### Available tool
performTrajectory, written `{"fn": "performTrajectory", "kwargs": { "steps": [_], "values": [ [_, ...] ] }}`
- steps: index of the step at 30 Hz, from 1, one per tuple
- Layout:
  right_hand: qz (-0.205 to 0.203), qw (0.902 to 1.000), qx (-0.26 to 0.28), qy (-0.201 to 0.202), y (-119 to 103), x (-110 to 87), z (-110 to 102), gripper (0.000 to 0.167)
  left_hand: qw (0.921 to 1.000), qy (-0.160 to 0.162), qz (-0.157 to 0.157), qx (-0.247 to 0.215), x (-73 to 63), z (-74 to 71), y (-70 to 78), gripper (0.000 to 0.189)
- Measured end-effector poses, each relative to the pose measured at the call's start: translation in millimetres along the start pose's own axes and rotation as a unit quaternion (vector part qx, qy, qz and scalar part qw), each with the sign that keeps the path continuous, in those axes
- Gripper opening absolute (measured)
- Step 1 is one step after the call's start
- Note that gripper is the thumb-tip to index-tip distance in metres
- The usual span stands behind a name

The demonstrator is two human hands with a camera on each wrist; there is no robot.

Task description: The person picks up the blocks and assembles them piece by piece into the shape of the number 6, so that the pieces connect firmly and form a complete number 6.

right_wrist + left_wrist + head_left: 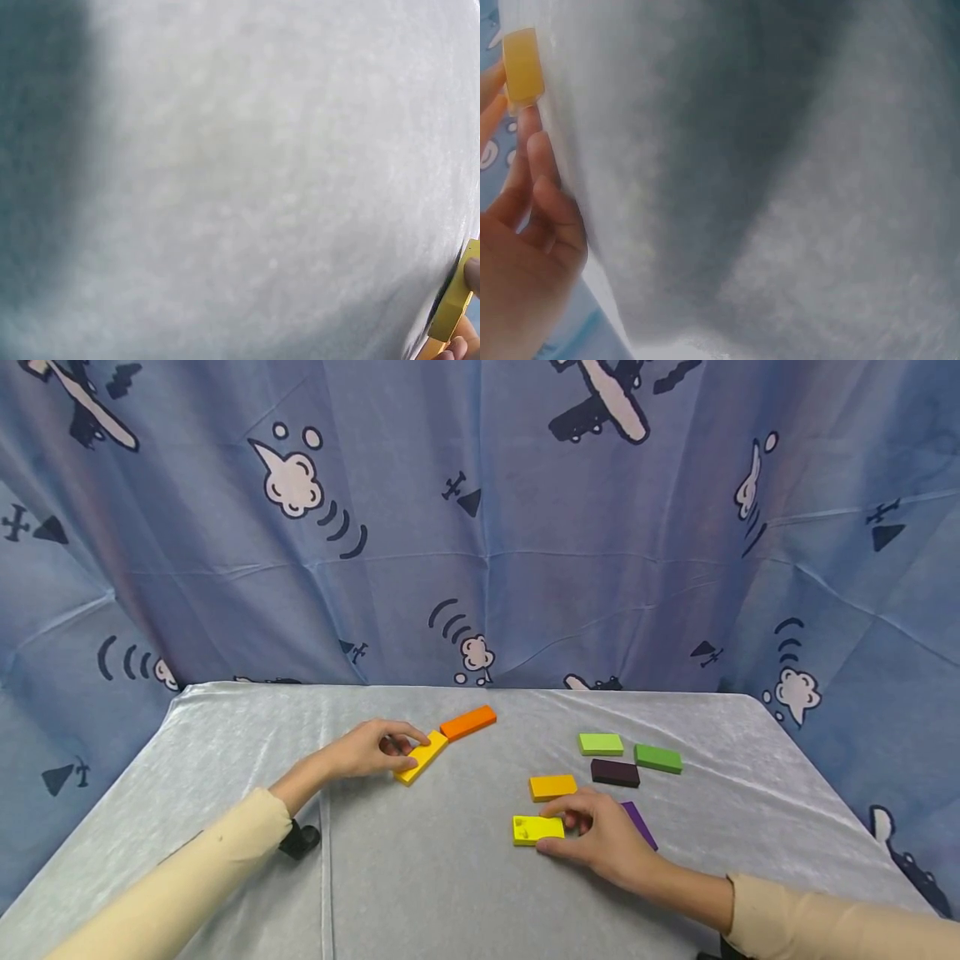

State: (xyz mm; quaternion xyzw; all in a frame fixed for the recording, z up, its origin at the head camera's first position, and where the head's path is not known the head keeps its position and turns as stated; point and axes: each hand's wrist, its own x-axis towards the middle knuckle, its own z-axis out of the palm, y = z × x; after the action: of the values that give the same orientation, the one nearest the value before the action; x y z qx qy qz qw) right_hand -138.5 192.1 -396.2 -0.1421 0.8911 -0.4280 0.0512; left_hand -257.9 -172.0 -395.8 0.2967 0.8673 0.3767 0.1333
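My left hand [375, 748] pinches a flat yellow-orange block [425, 758] between thumb and fingers. The same block [523, 67] shows at the upper left of the left wrist view, by the fingertips. Its far end meets, or nearly meets, an orange block [468, 723] lying at an angle. On the right, my right hand [606, 837] grips a bright yellow block [527, 829] by its long edges, with small marks on the face near its left end. Part of that block [452, 304] appears at the right wrist view's lower right. A purple block [639, 825] lies partly hidden behind the right hand.
Just beyond the right hand is an amber block [552, 787]. Farther back lie a dark brown block [615, 772], a light green block [600, 744] and a green block [658, 757]. A pale grey cloth [420, 877] covers the table, with a blue patterned curtain [525, 568] behind.
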Motion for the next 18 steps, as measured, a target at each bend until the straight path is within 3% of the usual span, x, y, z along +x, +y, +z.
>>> {"fn": "performTrajectory", "kwargs": {
  "steps": [8,18],
  "values": [
    [-0.012,0.9993,0.03,-0.017,1.4,-1.5,-2.4,0.028,1.0,-0.002,-0.002,0.0,0.7,-0.2,0.6,0.032],
    [0.002,0.9959,0.078,-0.045,-1.7,-0.6,-0.3,0.031,0.9999,0.0,0.012,-0.01,0.0,0.0,0.4,0.032]
  ]
}}
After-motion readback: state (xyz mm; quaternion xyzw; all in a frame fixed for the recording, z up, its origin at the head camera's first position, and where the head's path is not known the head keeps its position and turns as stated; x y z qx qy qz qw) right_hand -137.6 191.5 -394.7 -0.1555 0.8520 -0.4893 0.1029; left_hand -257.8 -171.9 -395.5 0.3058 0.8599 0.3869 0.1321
